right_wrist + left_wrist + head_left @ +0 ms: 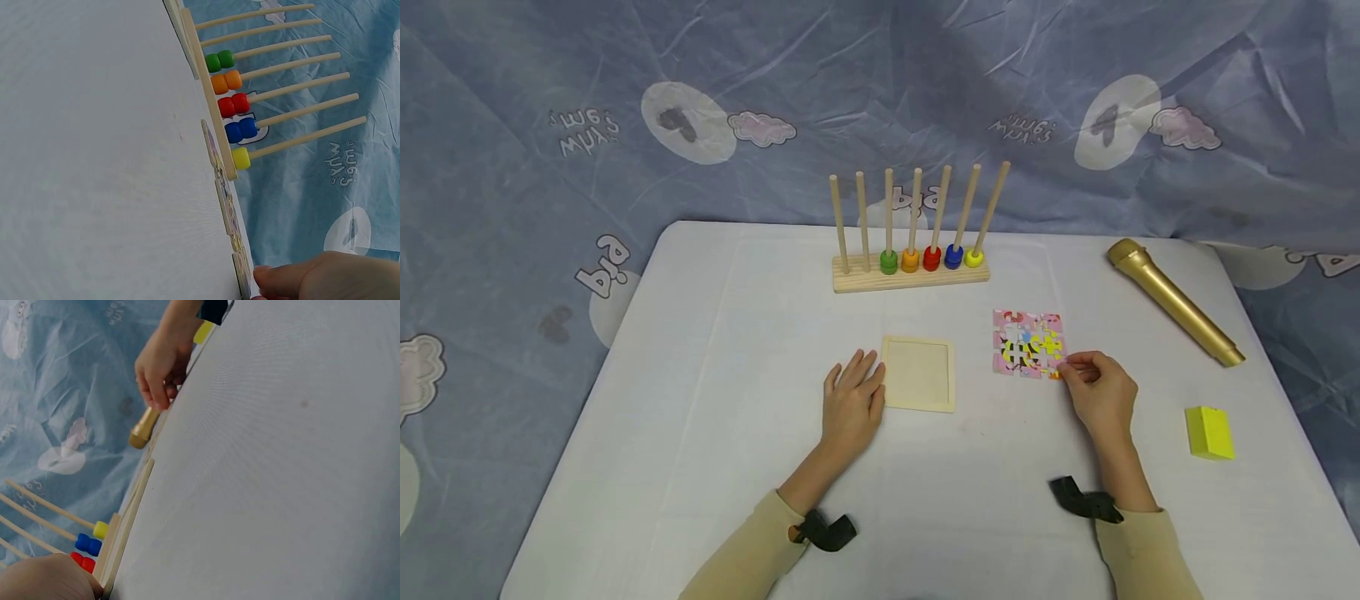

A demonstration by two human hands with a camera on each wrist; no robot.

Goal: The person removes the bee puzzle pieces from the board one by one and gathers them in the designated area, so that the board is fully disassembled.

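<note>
A small square jigsaw puzzle with pink, yellow and black pictures lies flat on the white table, its pieces slightly apart in places. At its near right corner, my right hand pinches a corner piece between thumb and index finger. The right wrist view shows the thumb beside the puzzle's edge. To the left lies a shallow square wooden tray with a raised rim and nothing in it. My left hand rests palm down on the table, fingers extended, its fingertips touching the tray's left edge.
A wooden counting rack with upright pegs and coloured beads stands behind the tray and puzzle. At the right, a gold microphone lies slanted, and nearer stands a yellow block. A patterned blue-grey cloth hangs behind the table.
</note>
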